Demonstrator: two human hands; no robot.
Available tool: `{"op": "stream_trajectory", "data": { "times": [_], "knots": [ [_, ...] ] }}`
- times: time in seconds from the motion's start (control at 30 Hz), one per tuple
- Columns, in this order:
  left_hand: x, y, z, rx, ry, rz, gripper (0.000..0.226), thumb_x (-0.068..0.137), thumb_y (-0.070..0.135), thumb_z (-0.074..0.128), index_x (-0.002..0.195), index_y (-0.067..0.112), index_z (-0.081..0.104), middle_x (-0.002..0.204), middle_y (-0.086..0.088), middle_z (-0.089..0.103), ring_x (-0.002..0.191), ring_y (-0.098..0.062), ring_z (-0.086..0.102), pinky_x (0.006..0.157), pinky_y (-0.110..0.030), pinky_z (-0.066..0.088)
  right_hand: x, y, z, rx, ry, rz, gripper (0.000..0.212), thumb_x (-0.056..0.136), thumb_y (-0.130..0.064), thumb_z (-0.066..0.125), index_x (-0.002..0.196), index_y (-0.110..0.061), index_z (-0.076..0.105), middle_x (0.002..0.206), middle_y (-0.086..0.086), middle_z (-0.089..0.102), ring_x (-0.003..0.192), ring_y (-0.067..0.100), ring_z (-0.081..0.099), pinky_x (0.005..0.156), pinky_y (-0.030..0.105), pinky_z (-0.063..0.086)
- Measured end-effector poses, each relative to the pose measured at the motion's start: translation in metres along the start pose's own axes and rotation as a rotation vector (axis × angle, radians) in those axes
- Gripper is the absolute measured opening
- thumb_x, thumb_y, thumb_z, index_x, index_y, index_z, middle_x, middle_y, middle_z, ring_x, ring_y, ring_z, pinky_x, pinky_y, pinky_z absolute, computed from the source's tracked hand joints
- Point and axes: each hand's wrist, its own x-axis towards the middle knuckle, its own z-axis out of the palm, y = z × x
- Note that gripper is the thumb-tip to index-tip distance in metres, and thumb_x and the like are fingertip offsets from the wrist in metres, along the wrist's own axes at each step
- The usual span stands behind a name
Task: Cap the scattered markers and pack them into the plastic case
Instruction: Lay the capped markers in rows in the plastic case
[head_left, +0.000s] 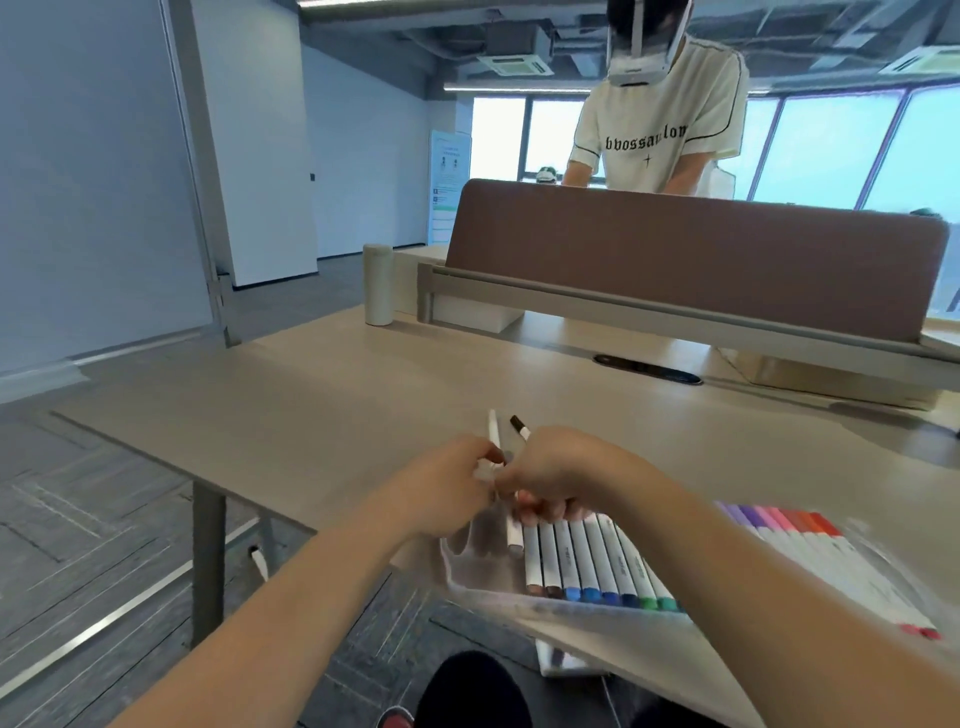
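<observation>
Left hand (447, 488) grips a white marker (493, 430), right hand (561, 467) pinches a dark-tipped marker (520, 427), both just above the plastic case (467, 577)'s emptier end. When capping I'd keep everything lined up straight, push till snug, then slot it beside the packed markers (587, 556).

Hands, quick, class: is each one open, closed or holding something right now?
Left hand: closed round a white marker.
Right hand: closed round a black-tipped marker.
</observation>
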Motion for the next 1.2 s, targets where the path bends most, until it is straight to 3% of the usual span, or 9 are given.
{"op": "stream_trajectory", "data": {
  "times": [0.13, 0.2, 0.27, 0.37, 0.5, 0.83, 0.9, 1.0, 1.2],
  "knots": [
    [-0.009, 0.004, 0.001, 0.002, -0.093, 0.057, 0.033, 0.089, 0.01, 0.049, 0.117, 0.024, 0.058, 0.091, -0.001, 0.067, 0.061, -0.018, 0.068, 0.051, -0.031, 0.054, -0.009, 0.008, 0.008, 0.0, 0.01, -0.025, 0.044, 0.094, -0.044, 0.051, 0.061, -0.016, 0.054, 0.053, -0.003, 0.049, 0.043, 0.01, 0.033, 0.047, 0.023, 0.023],
    [-0.013, 0.007, 0.002, 0.026, -0.14, 0.088, 0.031, 0.089, 0.011, 0.05, 0.117, 0.021, 0.059, 0.085, -0.002, 0.069, 0.056, -0.008, 0.063, 0.048, -0.025, 0.048, -0.01, 0.011, 0.012, -0.009, 0.031, -0.035, 0.043, 0.094, -0.04, 0.051, 0.059, -0.015, 0.054, 0.052, -0.003, 0.049, 0.044, 0.012, 0.034, 0.046, 0.023, 0.025],
    [-0.015, 0.01, 0.001, 0.081, -0.174, 0.137, 0.027, 0.089, 0.021, 0.053, 0.114, 0.023, 0.061, 0.094, -0.001, 0.071, 0.067, -0.006, 0.064, 0.059, -0.026, 0.051, -0.01, 0.014, 0.013, -0.011, 0.07, -0.048, 0.041, 0.094, -0.037, 0.053, 0.059, -0.015, 0.054, 0.051, -0.002, 0.049, 0.044, 0.012, 0.035, 0.046, 0.023, 0.026],
    [-0.016, 0.01, 0.001, 0.135, -0.235, 0.195, 0.029, 0.088, 0.034, 0.055, 0.112, 0.022, 0.065, 0.11, -0.001, 0.069, 0.096, -0.018, 0.066, 0.085, -0.04, 0.054, -0.007, 0.019, 0.01, -0.042, 0.106, -0.046, 0.042, 0.094, -0.037, 0.057, 0.059, -0.014, 0.054, 0.049, -0.002, 0.046, 0.04, 0.012, 0.035, 0.044, 0.022, 0.026],
    [-0.015, 0.005, 0.001, 0.117, -0.275, 0.201, 0.036, 0.091, 0.031, 0.066, 0.125, 0.02, 0.065, 0.138, 0.008, 0.056, 0.121, -0.011, 0.055, 0.104, -0.035, 0.042, 0.0, 0.026, 0.009, -0.093, 0.078, -0.016, 0.035, 0.094, -0.028, 0.059, 0.061, -0.015, 0.056, 0.06, 0.002, 0.047, 0.045, 0.013, 0.037, 0.045, 0.022, 0.028],
    [-0.011, 0.0, 0.004, 0.06, -0.248, 0.147, 0.047, 0.078, 0.04, 0.077, 0.123, 0.032, 0.066, 0.127, 0.02, 0.062, 0.109, -0.007, 0.062, 0.096, -0.033, 0.049, 0.01, 0.025, 0.004, -0.152, 0.015, 0.004, 0.041, 0.095, -0.031, 0.061, 0.059, -0.015, 0.052, 0.047, -0.003, 0.042, 0.039, 0.011, 0.034, 0.042, 0.02, 0.026],
    [-0.009, 0.0, 0.001, 0.008, -0.159, 0.119, 0.037, 0.08, 0.039, 0.076, 0.116, 0.029, 0.07, 0.111, 0.013, 0.069, 0.096, -0.012, 0.067, 0.084, -0.036, 0.056, 0.011, 0.023, 0.0, -0.15, 0.005, 0.002, 0.037, 0.096, -0.029, 0.059, 0.062, -0.015, 0.053, 0.052, -0.003, 0.044, 0.042, 0.01, 0.034, 0.043, 0.019, 0.026],
    [0.002, -0.004, -0.007, -0.102, 0.117, 0.095, 0.015, 0.09, 0.032, 0.068, 0.102, 0.025, 0.072, 0.093, 0.013, 0.067, 0.088, -0.008, 0.062, 0.074, -0.022, 0.048, 0.021, 0.021, -0.005, -0.145, 0.144, -0.016, 0.029, 0.095, -0.029, 0.058, 0.073, -0.011, 0.062, 0.061, 0.0, 0.052, 0.048, 0.012, 0.043, 0.048, 0.022, 0.035],
    [0.031, -0.017, -0.015, -0.205, 0.248, -0.004, 0.014, 0.093, 0.025, 0.06, 0.088, 0.019, 0.072, 0.083, 0.003, 0.07, 0.081, -0.015, 0.065, 0.077, -0.033, 0.051, 0.074, 0.011, -0.011, -0.134, 0.465, -0.025, 0.017, 0.09, -0.026, 0.065, 0.081, -0.012, 0.062, 0.078, 0.005, 0.062, 0.08, 0.024, 0.066, 0.07, 0.034, 0.054]
  ]
}}
